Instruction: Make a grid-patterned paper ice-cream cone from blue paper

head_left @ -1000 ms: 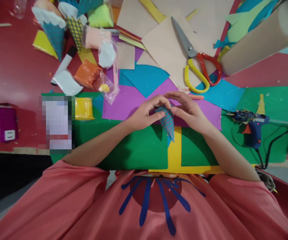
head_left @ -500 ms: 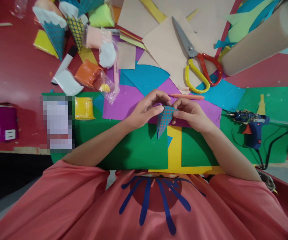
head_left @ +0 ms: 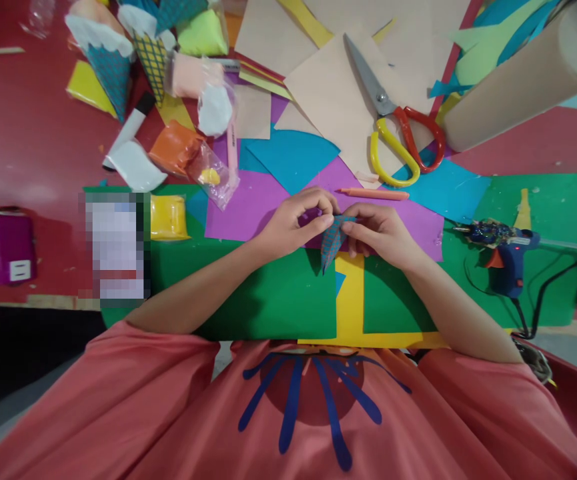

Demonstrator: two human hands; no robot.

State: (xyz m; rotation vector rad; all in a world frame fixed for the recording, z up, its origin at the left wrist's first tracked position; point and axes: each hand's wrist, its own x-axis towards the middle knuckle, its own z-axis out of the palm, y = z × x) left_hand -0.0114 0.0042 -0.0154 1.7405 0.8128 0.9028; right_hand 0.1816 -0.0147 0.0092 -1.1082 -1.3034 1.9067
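Observation:
Between my hands hangs a small blue paper cone with a reddish crisscross pattern, its tip pointing down. My left hand pinches the upper left edge with thumb and fingers. On the other side, my right hand grips the upper right edge, thumb in front. The fingers partly hide the cone's top. Just beyond my hands lies an orange felt pen on purple paper. Green sheets and a yellow sheet lie underneath.
Large scissors lie beyond the pen. A glue gun with a cord is at right, near a cardboard tube. At left are a phone, clay packets, a marker and finished-looking paper cones.
The cone has turned in my fingers and shifted slightly right, showing a fold or seam down its front. My left hand has moved slightly right and down with it.

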